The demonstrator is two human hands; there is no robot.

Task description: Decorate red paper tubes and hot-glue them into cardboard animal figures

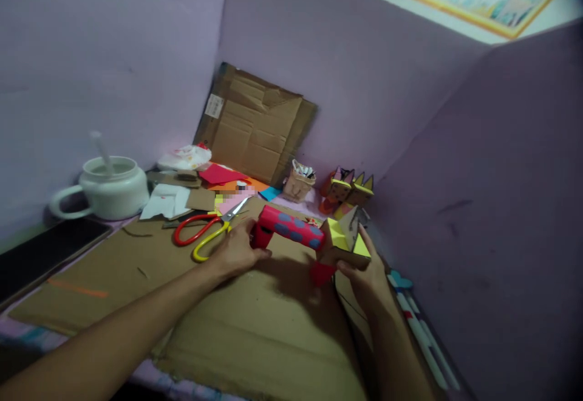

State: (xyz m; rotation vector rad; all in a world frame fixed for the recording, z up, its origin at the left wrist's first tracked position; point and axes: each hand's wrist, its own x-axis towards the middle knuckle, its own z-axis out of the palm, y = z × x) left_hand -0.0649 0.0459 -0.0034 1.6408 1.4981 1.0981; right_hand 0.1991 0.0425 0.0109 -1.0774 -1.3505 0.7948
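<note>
A paper craft figure (291, 228) is held between my two hands, above the cardboard sheet. Its long red body has blue spots, with red leg-like pieces underneath. My left hand (237, 248) is closed on the body's left end, its fingertips partly hidden behind it. At the other end, my right hand (370, 274) grips the small cardboard box (348, 249) with a yellow inside and a pointed grey flap. Scissors (200, 231) with red and yellow handles lie beside my left hand, blades pointing away.
A white mug (113, 191) holding a stick stands at left. Paper scraps (221, 175) lie along the back, near a leaning cardboard piece (259, 124). A small brown container (299, 181) and eared paper crafts (348, 188) stand at the back. Markers (421, 334) lie along the right wall.
</note>
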